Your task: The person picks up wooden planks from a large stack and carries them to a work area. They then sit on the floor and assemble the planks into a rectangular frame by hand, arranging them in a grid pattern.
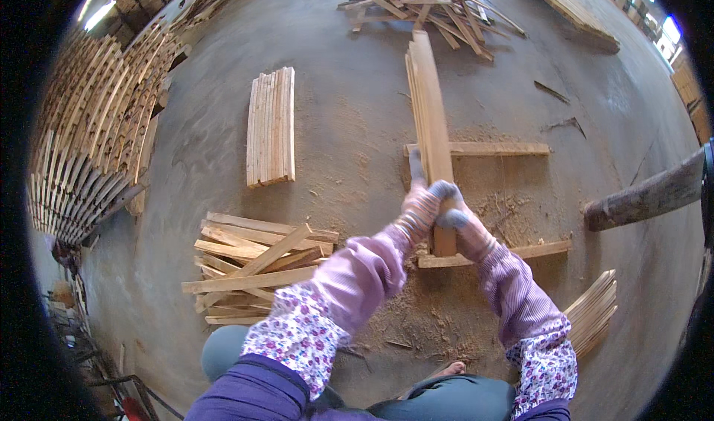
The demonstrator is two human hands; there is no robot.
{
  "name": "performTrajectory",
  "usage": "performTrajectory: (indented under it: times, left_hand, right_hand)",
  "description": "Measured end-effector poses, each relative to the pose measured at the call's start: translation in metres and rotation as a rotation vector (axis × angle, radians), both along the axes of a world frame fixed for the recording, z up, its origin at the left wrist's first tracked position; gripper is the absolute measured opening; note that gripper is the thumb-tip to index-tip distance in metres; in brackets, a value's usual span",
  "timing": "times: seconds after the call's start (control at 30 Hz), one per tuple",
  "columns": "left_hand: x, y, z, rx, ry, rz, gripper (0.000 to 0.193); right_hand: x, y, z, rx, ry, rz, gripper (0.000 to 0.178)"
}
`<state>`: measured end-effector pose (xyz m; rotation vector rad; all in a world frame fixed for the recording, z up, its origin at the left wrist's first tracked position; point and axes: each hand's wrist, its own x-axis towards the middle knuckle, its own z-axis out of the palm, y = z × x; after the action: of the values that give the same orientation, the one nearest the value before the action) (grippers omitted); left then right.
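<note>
In front of me a bundle of long wooden slats (428,101) lies lengthwise across two wooden strips on the floor, the near strip (535,251) and the far strip (506,149). Near the bundle's close end, my left hand (419,209), in a striped knit glove, grips its left side with one finger stretched along the slats. My right hand (470,227), gloved alike and slightly blurred, is closed round the right side. The two hands meet over the top face, hiding part of the wood there.
A loose pile of slats (253,268) lies at left, with a neat stack (271,127) beyond it. Another bundle (593,313) is by my right arm. A scattered heap (439,8) lies far off; tall stacked timber (97,123) stands left. A log-like post (639,194) juts in at right.
</note>
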<state>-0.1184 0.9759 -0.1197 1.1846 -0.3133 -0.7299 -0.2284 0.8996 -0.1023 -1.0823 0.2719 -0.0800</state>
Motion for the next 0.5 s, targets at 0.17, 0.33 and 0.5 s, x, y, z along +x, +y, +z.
performTrajectory:
  times: [0.17, 0.33, 0.5]
  left_hand:
    - [0.156, 0.098, -0.001, 0.477, -0.162, -0.275, 0.101]
    - [0.287, 0.238, -0.046, 1.090, -0.658, -0.143, 0.085]
    - [0.361, 0.348, -0.118, 1.337, -0.709, 0.202, 0.086]
  right_hand:
    - [0.124, 0.059, 0.006, -0.342, 0.288, -0.152, 0.106]
    - [0.224, 0.104, -0.042, -0.872, 0.662, -0.149, 0.105]
    - [0.317, 0.146, -0.067, -0.993, 0.847, -0.114, 0.102]
